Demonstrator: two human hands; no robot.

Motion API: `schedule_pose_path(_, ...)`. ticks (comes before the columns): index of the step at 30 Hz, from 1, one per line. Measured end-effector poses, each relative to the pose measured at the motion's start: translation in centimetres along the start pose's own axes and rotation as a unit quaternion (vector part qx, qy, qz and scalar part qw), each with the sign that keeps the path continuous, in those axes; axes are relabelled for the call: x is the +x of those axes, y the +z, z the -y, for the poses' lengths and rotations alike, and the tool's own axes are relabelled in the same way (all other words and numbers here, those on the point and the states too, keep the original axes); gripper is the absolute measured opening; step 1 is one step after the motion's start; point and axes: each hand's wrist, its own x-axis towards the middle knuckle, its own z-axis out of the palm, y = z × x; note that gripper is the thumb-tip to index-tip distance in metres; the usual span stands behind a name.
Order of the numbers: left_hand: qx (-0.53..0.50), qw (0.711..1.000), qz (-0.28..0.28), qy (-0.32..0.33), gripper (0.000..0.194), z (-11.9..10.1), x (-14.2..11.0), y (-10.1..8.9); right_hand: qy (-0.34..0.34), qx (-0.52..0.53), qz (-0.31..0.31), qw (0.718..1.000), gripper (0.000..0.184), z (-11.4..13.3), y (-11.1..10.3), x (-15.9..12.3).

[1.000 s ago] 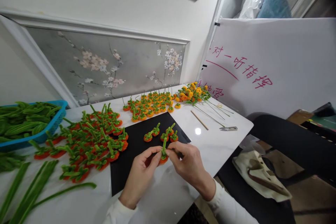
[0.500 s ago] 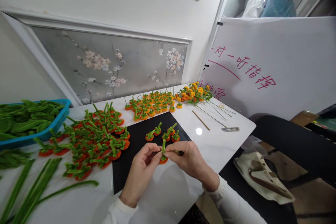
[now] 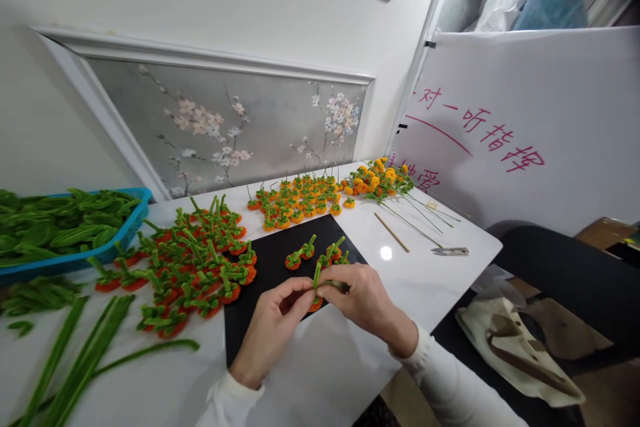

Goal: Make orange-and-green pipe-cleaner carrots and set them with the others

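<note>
Between my fingertips, over the front of a black mat (image 3: 270, 260), is a small orange pipe-cleaner flower (image 3: 315, 305) with an upright green stem. My left hand (image 3: 275, 323) pinches it from the left, thumb and forefinger together at the green part. My right hand (image 3: 367, 303) pinches from the other side, with a short strip of green pipe cleaner (image 3: 341, 286) showing under its fingers. Just behind the hands, several similar orange-and-green pieces (image 3: 301, 252) stand on the mat. The exact contact of the fingertips is partly hidden.
Many orange pieces with green stems (image 3: 200, 267) crowd the left. A blue basket (image 3: 143, 213) holds green pipe-cleaner leaves; long green strips (image 3: 85, 360) lie in front. Yellow-orange pieces (image 3: 305, 197), stemmed flowers (image 3: 377, 177), a thin stick (image 3: 391, 232) and thread snips (image 3: 450, 251) are farther back.
The whole view has shifted slightly, so things appear farther right. Both hands keep their pinch on the flower; my right hand now covers more of the pieces behind it.
</note>
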Motion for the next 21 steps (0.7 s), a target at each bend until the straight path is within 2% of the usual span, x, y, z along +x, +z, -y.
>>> schedule_pose_path(3, -0.042, 0.998, 0.034, -0.012, 0.012, -0.2, 0.2, 0.0, 0.006, -0.057, 0.001, 0.998, 0.016, 0.0, 0.3, 0.0)
schedule_pose_path(7, -0.051, 0.995, 0.071, -0.041, 0.019, -0.5, 0.2, 0.0, -0.053, -0.076, 0.048, 0.995, 0.031, 0.0, -0.3, -0.5)
schedule_pose_path(11, -0.012, 0.995, 0.065, -0.075, 0.021, -0.8, 0.1, -0.6, -0.084, -0.108, 0.103, 0.985, 0.044, -0.6, -1.6, -1.6)
schedule_pose_path(16, 0.042, 0.987, 0.108, -0.115, 0.024, -0.7, 0.0, -1.5, -0.097, -0.18, 0.101, 0.974, 0.051, -1.7, -1.3, -2.7)
schedule_pose_path(21, 0.04, 0.98, 0.144, -0.131, 0.023, -1.2, -0.1, -1.4, -0.086, -0.214, 0.11, 0.967, 0.057, -1.9, -0.5, -3.0)
